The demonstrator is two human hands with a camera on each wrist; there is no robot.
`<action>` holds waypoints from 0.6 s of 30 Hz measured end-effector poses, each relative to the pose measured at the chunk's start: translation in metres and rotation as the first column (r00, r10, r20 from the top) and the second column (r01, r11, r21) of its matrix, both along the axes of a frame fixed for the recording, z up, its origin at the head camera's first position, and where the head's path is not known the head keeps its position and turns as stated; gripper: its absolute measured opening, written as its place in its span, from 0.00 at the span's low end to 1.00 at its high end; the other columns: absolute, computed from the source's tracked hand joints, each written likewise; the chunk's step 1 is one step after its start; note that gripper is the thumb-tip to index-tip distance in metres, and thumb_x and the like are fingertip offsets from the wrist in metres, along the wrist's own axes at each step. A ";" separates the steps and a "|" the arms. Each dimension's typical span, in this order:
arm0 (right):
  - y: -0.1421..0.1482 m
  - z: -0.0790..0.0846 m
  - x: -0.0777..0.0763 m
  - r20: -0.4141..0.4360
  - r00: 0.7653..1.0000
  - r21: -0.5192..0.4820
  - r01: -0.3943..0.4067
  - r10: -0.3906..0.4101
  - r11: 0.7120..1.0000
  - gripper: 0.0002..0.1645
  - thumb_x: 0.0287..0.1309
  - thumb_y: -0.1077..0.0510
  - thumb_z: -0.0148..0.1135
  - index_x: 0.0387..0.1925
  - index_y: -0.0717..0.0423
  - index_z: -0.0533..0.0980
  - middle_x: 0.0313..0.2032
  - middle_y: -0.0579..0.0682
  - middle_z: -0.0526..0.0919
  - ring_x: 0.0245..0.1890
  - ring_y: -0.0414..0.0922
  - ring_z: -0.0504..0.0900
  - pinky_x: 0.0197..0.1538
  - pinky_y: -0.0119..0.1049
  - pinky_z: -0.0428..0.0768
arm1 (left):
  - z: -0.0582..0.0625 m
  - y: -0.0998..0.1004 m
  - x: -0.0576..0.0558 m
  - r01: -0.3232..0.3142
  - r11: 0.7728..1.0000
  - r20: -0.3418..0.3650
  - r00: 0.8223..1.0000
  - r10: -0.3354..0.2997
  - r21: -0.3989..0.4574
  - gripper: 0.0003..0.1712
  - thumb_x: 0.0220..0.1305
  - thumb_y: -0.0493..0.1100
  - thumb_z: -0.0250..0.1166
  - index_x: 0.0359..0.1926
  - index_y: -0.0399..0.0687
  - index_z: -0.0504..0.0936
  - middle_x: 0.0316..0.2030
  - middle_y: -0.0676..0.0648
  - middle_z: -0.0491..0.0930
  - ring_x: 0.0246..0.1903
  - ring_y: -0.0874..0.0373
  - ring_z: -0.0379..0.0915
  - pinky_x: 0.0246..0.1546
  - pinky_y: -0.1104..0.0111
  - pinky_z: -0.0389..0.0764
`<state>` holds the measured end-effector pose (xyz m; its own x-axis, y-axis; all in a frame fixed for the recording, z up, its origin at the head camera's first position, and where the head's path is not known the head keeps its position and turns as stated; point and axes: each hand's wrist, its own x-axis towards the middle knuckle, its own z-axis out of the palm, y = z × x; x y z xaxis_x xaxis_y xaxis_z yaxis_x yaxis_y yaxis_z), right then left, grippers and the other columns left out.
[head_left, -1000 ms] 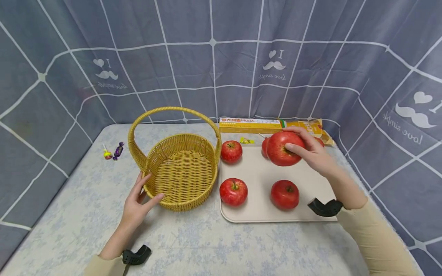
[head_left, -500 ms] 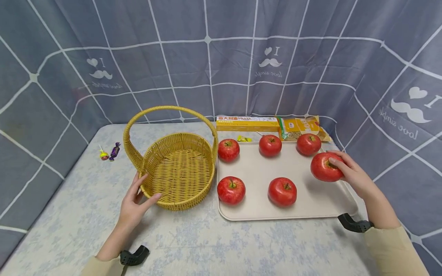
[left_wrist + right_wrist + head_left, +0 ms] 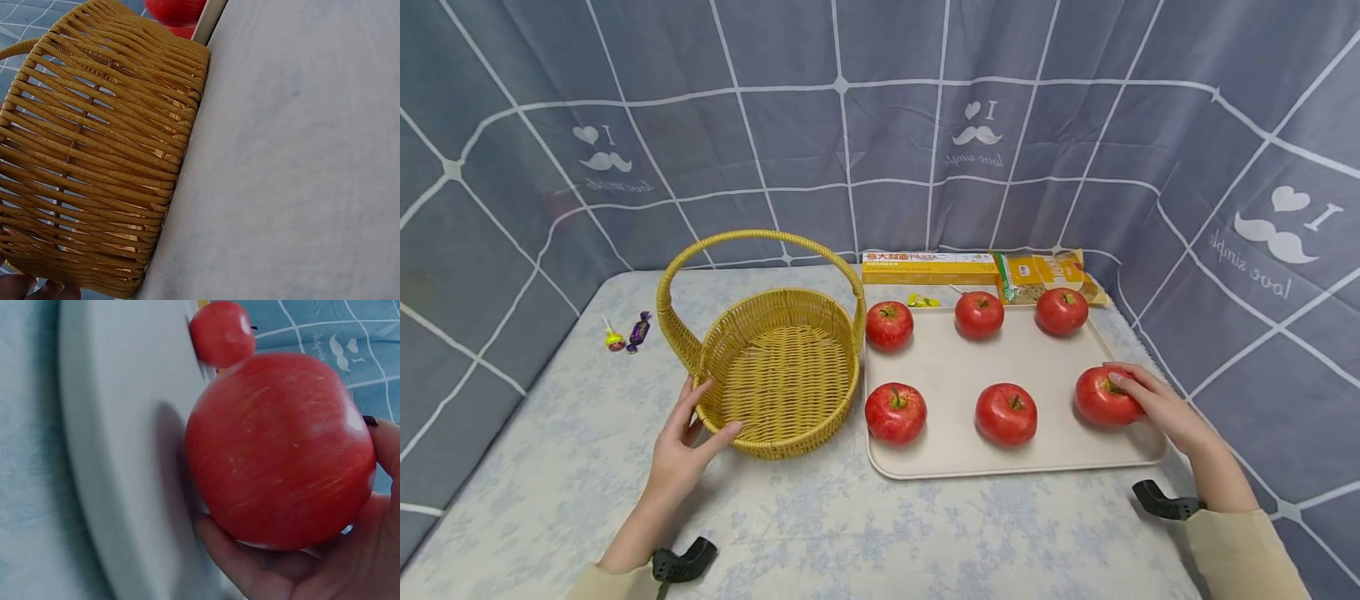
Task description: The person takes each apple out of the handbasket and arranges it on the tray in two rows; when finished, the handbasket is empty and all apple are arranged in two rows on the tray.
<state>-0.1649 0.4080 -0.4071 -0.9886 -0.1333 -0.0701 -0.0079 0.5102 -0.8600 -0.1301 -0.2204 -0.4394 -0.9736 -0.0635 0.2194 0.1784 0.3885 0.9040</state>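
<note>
A red apple (image 3: 1108,397) is in my right hand (image 3: 1157,410), at the right end of the cream tray (image 3: 953,400). Thumb and fingers curl round it; in the right wrist view the apple (image 3: 281,450) sits close against the tray surface, and I cannot tell if it bears full weight there. My left hand (image 3: 683,454) holds the near-left rim of a yellow wicker basket (image 3: 790,375), thumb and forefinger over the edge. Nothing lies inside the basket. In the left wrist view, the woven basket wall (image 3: 94,150) hides most of that hand; only fingertips show.
Several other red apples, such as the front middle one (image 3: 1006,414), sit on the tray. Behind it lie a yellow pasta box (image 3: 929,268), a yellow packet (image 3: 1047,275) and a yellow wrapped candy (image 3: 922,301). Left of the basket are a lollipop (image 3: 614,340) and a purple candy (image 3: 638,332).
My right hand has carried the apple right and down, from above the tray's back middle to its front right. The left hand stays on the basket. The whole view has shifted slightly.
</note>
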 end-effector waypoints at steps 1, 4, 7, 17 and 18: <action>0.000 -0.001 0.000 0.002 1.000 0.012 0.002 -0.002 1.000 0.20 0.71 0.50 0.43 0.60 0.48 0.66 0.44 0.27 0.66 0.44 0.25 0.65 0.43 0.20 0.69 | 0.000 0.000 0.000 -0.001 1.000 -0.003 1.000 0.001 -0.001 0.41 0.59 0.37 0.66 0.71 0.45 0.57 0.73 0.52 0.38 0.70 0.50 0.42 0.52 0.89 0.59; -0.003 0.000 -0.001 0.000 1.000 0.079 0.021 -0.021 0.997 0.25 0.71 0.48 0.44 0.62 0.57 0.64 0.47 0.32 0.67 0.46 0.28 0.63 0.45 0.25 0.68 | 0.001 -0.001 0.001 0.003 1.000 -0.007 1.000 -0.003 0.001 0.42 0.59 0.37 0.66 0.71 0.44 0.57 0.73 0.51 0.38 0.70 0.49 0.42 0.53 0.89 0.59; -0.006 0.004 -0.002 0.004 1.000 0.162 0.012 -0.013 0.987 0.30 0.70 0.47 0.44 0.62 0.64 0.62 0.52 0.48 0.69 0.48 0.34 0.63 0.46 0.32 0.67 | 0.005 -0.002 0.002 0.010 1.000 0.004 1.000 -0.010 -0.014 0.42 0.59 0.38 0.66 0.71 0.44 0.57 0.73 0.50 0.37 0.70 0.48 0.41 0.53 0.89 0.59; -0.005 0.045 -0.013 0.129 0.976 0.394 -0.215 0.177 0.894 0.31 0.67 0.50 0.49 0.60 0.70 0.64 0.52 0.67 0.72 0.49 0.54 0.71 0.46 0.46 0.76 | 0.044 -0.014 0.000 0.221 0.882 0.196 0.969 -0.150 -0.416 0.45 0.64 0.58 0.59 0.71 0.38 0.53 0.71 0.34 0.31 0.64 0.30 0.50 0.54 0.38 0.62; -0.006 0.050 -0.015 0.150 0.969 0.412 -0.243 0.197 0.878 0.31 0.67 0.50 0.50 0.60 0.71 0.64 0.52 0.67 0.72 0.50 0.58 0.70 0.46 0.47 0.77 | 0.052 -0.015 -0.001 0.250 0.841 0.225 0.962 -0.158 -0.479 0.45 0.64 0.60 0.57 0.70 0.37 0.54 0.70 0.31 0.33 0.62 0.29 0.53 0.52 0.38 0.64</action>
<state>-0.1800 0.4017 -0.3567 -0.9219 -0.2817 -0.2661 -0.0881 0.8210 -0.5641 -0.1313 -0.2352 -0.3870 -0.9769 0.2137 -0.0021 0.1663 0.7662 0.6207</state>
